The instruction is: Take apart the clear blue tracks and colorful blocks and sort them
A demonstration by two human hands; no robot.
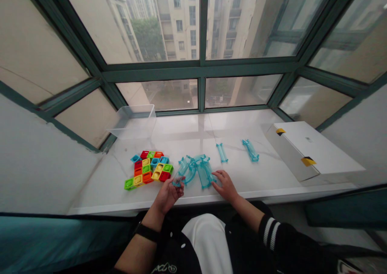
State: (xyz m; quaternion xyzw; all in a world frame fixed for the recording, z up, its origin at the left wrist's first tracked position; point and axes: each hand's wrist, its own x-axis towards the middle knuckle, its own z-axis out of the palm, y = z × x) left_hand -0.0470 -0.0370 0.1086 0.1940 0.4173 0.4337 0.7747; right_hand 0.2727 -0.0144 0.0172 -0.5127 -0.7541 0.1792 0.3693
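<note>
My left hand (169, 194) is closed on a translucent blue track piece (179, 179), at the left of a heap of similar pieces. Fingers cover part of that piece. The heap holds curved track pieces (191, 173) and straight track pieces (205, 174), overlapping one another. At the heap's right edge is my right hand (225, 184), its thumb and fingers apart and the fingertips beside or touching the straight pieces. Left of my left hand lie several red, yellow, green, blue and orange blocks (146, 168) with round hollows, packed side by side.
A clear plastic bin (133, 123) stands at the back left by the window. One slim blue track piece (222, 152) and a small stack of track pieces (250, 150) lie right of the heap. A white box (314, 149) sits on the right of the white ledge (187, 123).
</note>
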